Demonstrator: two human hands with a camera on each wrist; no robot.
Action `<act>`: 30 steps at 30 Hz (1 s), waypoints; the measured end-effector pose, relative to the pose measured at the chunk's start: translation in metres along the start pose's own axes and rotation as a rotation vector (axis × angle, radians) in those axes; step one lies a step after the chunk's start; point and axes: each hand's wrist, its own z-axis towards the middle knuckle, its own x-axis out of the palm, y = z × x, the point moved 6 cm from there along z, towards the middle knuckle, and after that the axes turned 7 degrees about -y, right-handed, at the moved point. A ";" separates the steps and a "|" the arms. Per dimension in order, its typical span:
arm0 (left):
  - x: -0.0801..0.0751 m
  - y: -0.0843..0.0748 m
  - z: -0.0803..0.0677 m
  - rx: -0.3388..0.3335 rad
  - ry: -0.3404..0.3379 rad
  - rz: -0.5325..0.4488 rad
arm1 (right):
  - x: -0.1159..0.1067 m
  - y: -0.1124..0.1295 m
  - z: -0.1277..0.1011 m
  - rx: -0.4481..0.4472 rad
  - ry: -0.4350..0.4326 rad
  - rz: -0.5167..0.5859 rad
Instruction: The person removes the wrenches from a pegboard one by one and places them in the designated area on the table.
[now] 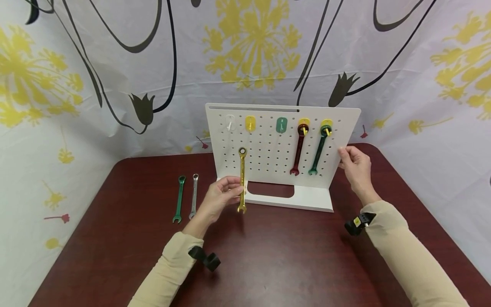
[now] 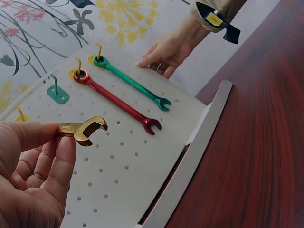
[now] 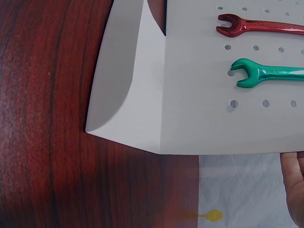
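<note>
Toward the far edge of the dark red wood-grain table [image 1: 268, 256], the head view shows a white pegboard [image 1: 276, 149] standing upright on its bent foot, with five coloured hooks along its top row. A red wrench [image 1: 298, 150] and a dark green wrench [image 1: 319, 150] hang by their ring ends from the two yellow hooks nearest the right edge. The left hand [image 1: 218, 198] pinches a gold wrench [image 1: 242, 180] at mid-shaft, holding it upright in front of the board's left part, ring end up and open jaw down. The right hand [image 1: 354, 164] grips the board's right edge with curled fingers. Near the left edge of the table a green wrench [image 1: 178, 199] and a silver wrench [image 1: 194, 196] lie flat, side by side, well apart from the board. From the left wrist, the gold wrench's glossy open jaw [image 2: 88, 130] sticks out past thumb and forefinger, just above the perforated panel; the hanging red and green wrenches and a green hook [image 2: 57, 91] lie beyond it. From the right wrist, the smooth matte foot of the board meets the table at its corner, and only the heel of the right hand shows at the frame's lower right corner.
</note>
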 end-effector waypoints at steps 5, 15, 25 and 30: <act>-0.010 0.002 0.000 -0.003 -0.018 0.022 | 0.000 -0.003 0.001 0.015 -0.006 0.011; -0.038 0.006 0.001 -0.032 -0.041 0.075 | 0.000 -0.018 0.009 0.012 -0.008 -0.008; -0.071 0.011 0.001 -0.059 -0.101 0.127 | 0.001 -0.001 0.003 0.011 0.003 0.023; -0.089 0.014 0.000 -0.068 -0.109 0.159 | 0.001 -0.003 0.003 0.016 0.006 0.017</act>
